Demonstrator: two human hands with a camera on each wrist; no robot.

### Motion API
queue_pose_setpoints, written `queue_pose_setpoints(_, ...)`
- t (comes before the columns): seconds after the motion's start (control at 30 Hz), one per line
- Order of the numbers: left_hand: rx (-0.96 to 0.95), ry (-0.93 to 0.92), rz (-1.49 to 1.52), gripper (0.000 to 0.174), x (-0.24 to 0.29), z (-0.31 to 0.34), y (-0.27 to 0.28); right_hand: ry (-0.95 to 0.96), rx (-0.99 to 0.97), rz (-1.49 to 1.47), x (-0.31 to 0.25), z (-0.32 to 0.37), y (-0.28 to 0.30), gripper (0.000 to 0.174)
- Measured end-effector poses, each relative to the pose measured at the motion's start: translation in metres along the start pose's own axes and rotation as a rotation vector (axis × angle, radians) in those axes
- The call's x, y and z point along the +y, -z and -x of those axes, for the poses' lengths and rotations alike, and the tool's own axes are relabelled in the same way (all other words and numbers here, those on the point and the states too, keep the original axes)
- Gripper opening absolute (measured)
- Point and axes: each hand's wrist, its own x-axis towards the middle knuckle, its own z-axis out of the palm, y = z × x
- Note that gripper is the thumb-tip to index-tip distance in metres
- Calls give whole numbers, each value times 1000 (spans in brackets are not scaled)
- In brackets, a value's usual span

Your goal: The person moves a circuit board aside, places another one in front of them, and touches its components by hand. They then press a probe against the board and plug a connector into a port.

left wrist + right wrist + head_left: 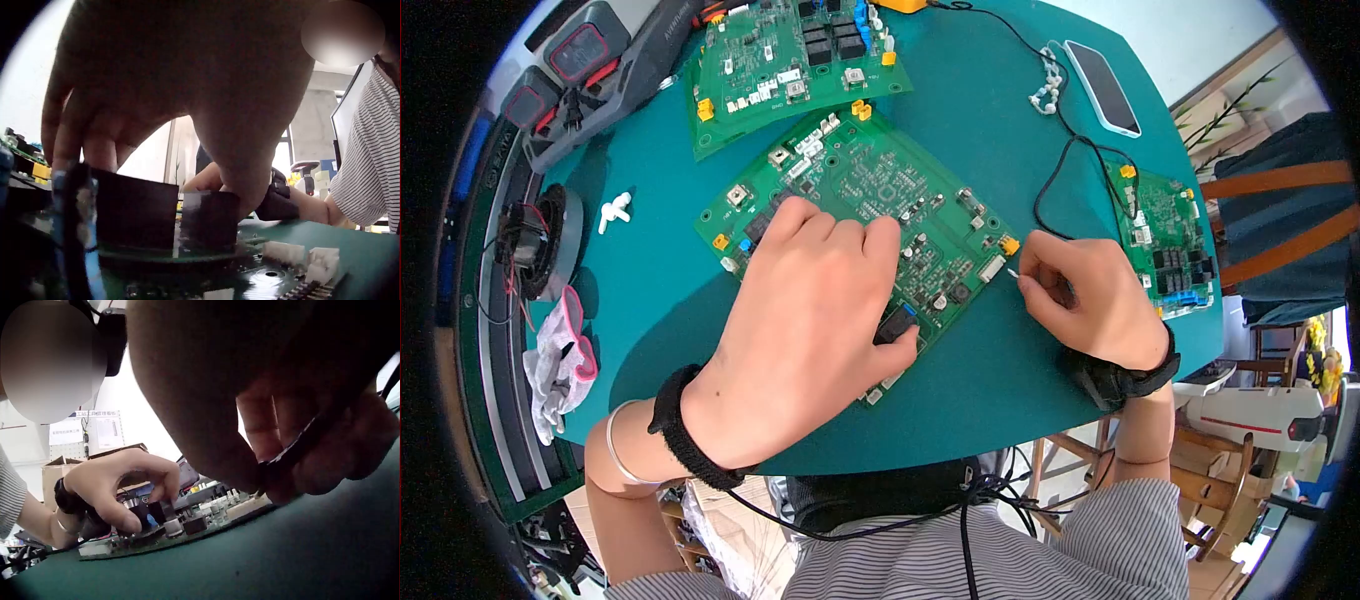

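Note:
A green circuit board [875, 175], crowded with small parts, lies turned at an angle on the table before me. My left hand [815, 295] holds it from above, thumb at one black block [209, 219] and fingertips near other dark blocks on the far side. Much of the board is hidden under this palm. Just off the board's right corner, beside a yellow connector [1010, 245], my right hand [1095, 295] pinches a small thin piece with a white tip [1013, 272]. Its kind I cannot tell; the fingers cover most of it.
Another green board [740, 100] lies behind, and a third board [1165, 235] to the right. A phone [1102, 88], a beaded string [1048, 88] and a black cable [1045, 190] lie at the back right. On the left are white pieces [614, 210] and a glove [560, 365].

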Motion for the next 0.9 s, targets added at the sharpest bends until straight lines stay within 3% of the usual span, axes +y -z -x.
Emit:
queue_pose_setpoints(0.47, 17, -35, 10, 54, -3, -1, -6, 164, -37, 31, 5, -4, -7, 13)
queue_pose_setpoints(0.9, 44, -32, 39, 53, 0, -1, -5, 130, -40, 3, 6, -5, -6, 12)
